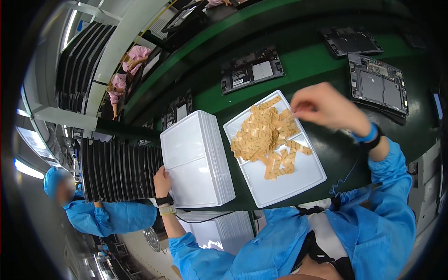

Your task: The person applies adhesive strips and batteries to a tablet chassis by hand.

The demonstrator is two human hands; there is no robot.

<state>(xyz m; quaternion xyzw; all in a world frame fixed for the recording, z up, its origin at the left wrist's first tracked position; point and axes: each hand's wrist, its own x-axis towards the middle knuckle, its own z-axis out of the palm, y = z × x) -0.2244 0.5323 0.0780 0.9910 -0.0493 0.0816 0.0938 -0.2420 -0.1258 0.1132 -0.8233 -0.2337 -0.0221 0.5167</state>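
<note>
A white tray (261, 191) lies at a slant before me, with a heap of tan adhesive strips (259, 133) in it. Some strips are spread loose toward its near end. My right hand (322, 107) hovers at the tray's far right side, thumb and fingers pinched together. Whatever they hold, if anything, is too small to make out. To the left stands a stack of white trays (186, 154), each divided by a ridge. My left hand (162, 182) is closed on the left edge of this stack, its fingertips partly hidden.
Opened tablet-like devices (252, 70) lie on the green-and-black bench, with more (378, 86) at the far right. A row of black trays (119, 170) stands left of the white stack. Another person (109, 217) in blue is beyond. A coiled blue cord (345, 193) hangs by my right arm.
</note>
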